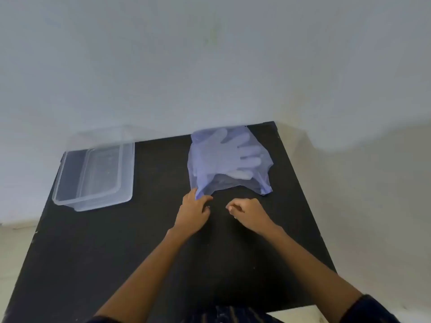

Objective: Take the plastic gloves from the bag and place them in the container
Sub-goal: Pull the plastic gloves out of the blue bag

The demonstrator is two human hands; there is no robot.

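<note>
A thin bluish plastic bag (263, 183) lies at the far right of the black table, its mouth facing me. Pale plastic gloves (227, 157) show through it, fingers spread toward the right. My left hand (193, 212) pinches the bag's near left corner between thumb and fingers. My right hand (248, 212) rests just to the right on the table, fingers curled in, holding nothing, a short gap from the bag's edge. A clear rectangular plastic container (58, 183) stands open on the table's far left.
The black table (116, 252) has its far edge against a pale wall (210, 66). Its right edge drops off to light floor (373, 206). Bare tabletop lies between the container and the bag.
</note>
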